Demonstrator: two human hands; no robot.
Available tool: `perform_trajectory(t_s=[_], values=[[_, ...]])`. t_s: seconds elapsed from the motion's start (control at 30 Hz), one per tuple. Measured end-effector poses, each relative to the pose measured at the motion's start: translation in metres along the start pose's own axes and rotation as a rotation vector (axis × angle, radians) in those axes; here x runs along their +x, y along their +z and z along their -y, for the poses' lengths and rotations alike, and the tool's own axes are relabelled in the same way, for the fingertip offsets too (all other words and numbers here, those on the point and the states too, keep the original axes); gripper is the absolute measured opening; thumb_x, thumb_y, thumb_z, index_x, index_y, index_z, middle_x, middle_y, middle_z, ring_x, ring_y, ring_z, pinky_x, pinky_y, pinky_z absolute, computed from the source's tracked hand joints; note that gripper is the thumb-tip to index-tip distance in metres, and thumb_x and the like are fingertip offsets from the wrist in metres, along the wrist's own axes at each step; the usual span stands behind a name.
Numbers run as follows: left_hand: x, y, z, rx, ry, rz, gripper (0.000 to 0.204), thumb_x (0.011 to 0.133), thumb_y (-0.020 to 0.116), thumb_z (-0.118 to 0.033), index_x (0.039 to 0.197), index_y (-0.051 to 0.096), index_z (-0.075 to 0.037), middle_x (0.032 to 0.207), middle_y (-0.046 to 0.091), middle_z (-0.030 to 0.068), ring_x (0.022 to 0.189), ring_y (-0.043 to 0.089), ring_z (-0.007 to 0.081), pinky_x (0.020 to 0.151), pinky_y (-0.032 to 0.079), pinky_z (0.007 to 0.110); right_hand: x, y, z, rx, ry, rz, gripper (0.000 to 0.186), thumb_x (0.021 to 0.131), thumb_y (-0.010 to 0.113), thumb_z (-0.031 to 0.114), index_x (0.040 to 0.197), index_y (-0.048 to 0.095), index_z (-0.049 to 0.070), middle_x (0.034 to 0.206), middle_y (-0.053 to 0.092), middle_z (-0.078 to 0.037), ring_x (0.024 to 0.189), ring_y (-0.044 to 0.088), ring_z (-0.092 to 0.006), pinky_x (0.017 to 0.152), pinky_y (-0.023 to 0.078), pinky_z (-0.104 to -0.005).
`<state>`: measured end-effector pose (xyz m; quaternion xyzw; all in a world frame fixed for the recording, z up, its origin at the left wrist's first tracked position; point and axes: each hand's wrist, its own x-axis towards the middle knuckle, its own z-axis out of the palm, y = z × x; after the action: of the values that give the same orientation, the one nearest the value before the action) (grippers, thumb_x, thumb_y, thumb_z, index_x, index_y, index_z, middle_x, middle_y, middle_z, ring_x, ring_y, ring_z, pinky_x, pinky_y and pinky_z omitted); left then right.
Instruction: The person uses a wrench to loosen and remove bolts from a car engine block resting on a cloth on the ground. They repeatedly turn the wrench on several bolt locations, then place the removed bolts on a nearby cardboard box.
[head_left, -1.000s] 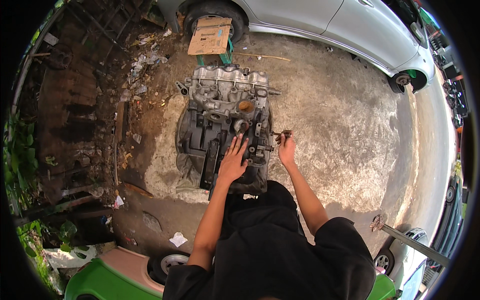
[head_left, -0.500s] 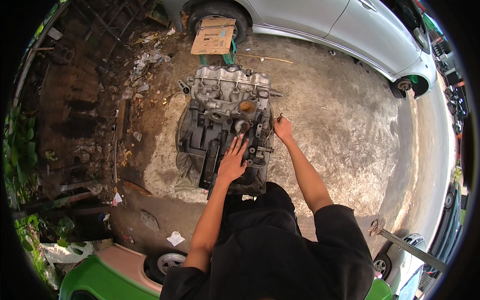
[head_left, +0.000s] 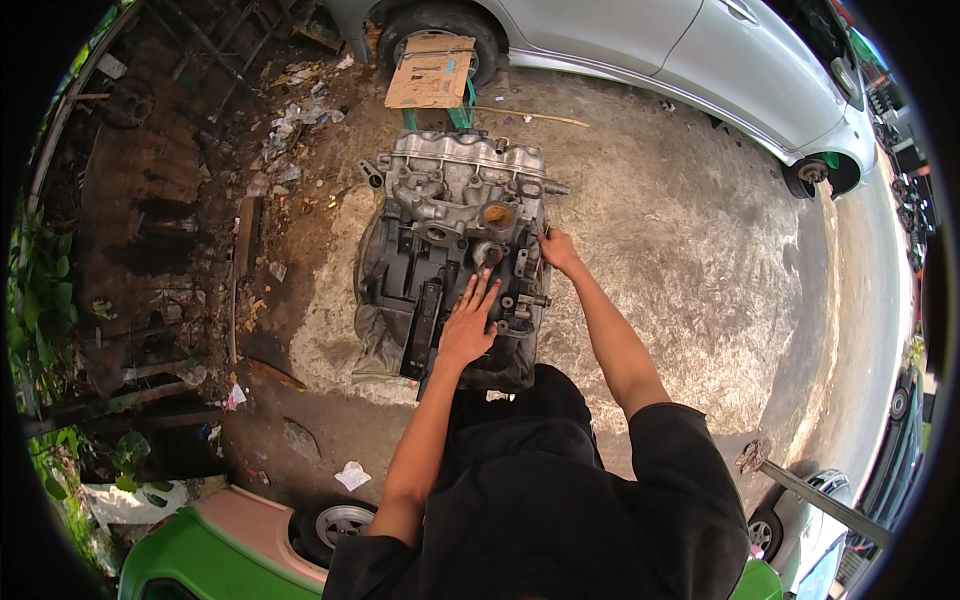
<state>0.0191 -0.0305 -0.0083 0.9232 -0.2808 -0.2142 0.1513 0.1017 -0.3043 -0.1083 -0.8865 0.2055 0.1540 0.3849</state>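
Observation:
A greasy car engine [head_left: 400, 262] rests on the ground in front of me, with a dull silver cover [head_left: 468, 155] along its far end. Fingers spread, my left hand [head_left: 470, 325] lies flat on the dark near part of the engine. Close to the fingertips is a round metal fitting [head_left: 487, 254], and beyond it a rusty round opening [head_left: 497, 215]. My right hand [head_left: 558, 249] is closed against the engine's right side. Its fingers hide whatever they hold there. A dark cloth or sheet [head_left: 372, 350] shows under the engine's left edge.
Past the engine stands a green stool [head_left: 460, 117] topped with cardboard [head_left: 430, 72]. A silver car [head_left: 610, 35] is parked behind it. Litter [head_left: 290, 130] and scrap wood [head_left: 247, 235] lie at left. Behind me is a green and pink vehicle [head_left: 240, 530]; concrete floor [head_left: 680, 250] extends right.
My right hand has shifted slightly left, in against the engine's side. The dark thin tool end that stuck out above it no longer shows. My left hand stays put.

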Motion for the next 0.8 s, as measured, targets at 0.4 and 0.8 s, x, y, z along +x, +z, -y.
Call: perform_trajectory(t_s=[0.4, 0.8], values=[[-0.001, -0.003, -0.002, -0.019, 0.004, -0.006, 0.088, 0.095, 0.066, -0.019, 0.167, 0.017, -0.028, 0.175, 0.006, -0.0015, 0.161, 0.010, 0.0221, 0.127, 0.030, 0.046, 0.010, 0.025, -0.020, 0.270, 0.113, 0.055, 0.046, 0.104, 0.050, 0.034, 0.120, 0.065, -0.007, 0.117, 0.066, -0.037, 0.116, 0.060, -0.0538, 0.101, 0.049, -0.0536], [-0.001, -0.003, -0.002, -0.012, -0.003, -0.021, 0.088, 0.094, 0.066, -0.019, 0.167, 0.019, -0.029, 0.175, 0.008, -0.0033, 0.160, 0.011, 0.0210, 0.127, 0.029, 0.043, 0.004, 0.033, -0.015, 0.004, 0.011, -0.016, 0.047, 0.103, 0.050, 0.033, 0.112, 0.067, -0.010, 0.113, 0.067, -0.036, 0.110, 0.062, -0.0535, 0.099, 0.050, -0.0550]])
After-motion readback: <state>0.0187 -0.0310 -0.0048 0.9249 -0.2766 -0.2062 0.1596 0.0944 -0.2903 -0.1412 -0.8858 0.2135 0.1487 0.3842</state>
